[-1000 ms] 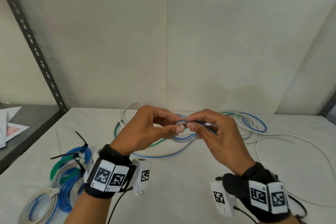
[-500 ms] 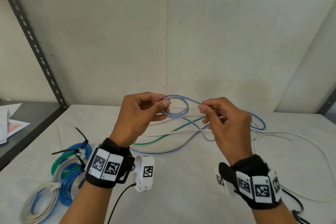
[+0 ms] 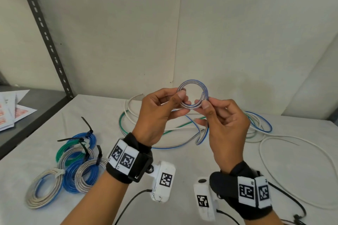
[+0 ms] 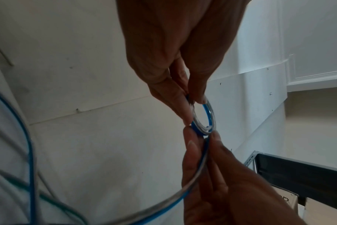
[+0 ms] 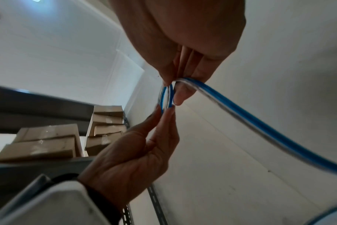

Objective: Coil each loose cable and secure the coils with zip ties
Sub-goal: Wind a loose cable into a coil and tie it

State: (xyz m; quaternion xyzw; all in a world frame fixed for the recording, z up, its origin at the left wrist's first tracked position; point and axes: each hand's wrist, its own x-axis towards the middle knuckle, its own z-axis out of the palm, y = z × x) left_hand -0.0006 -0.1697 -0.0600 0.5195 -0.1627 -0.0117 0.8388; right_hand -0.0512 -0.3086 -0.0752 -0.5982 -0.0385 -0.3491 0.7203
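The left hand (image 3: 157,115) pinches the coil (image 3: 193,95) at its left rim, held upright above the table (image 3: 182,170). The right hand (image 3: 225,128) pinches the lower right rim, where the cable tail (image 3: 202,137) drops straight down beneath it, so the next wrap falls to the right hand.

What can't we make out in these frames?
- Head view: the tail of the blue cable passes behind the right hand.
- Head view: white cable runs off the right edge.
- Left wrist view: how many turns the coil has; fingertips cover it.
- Right wrist view: coil nearly edge-on, thumb covers it.
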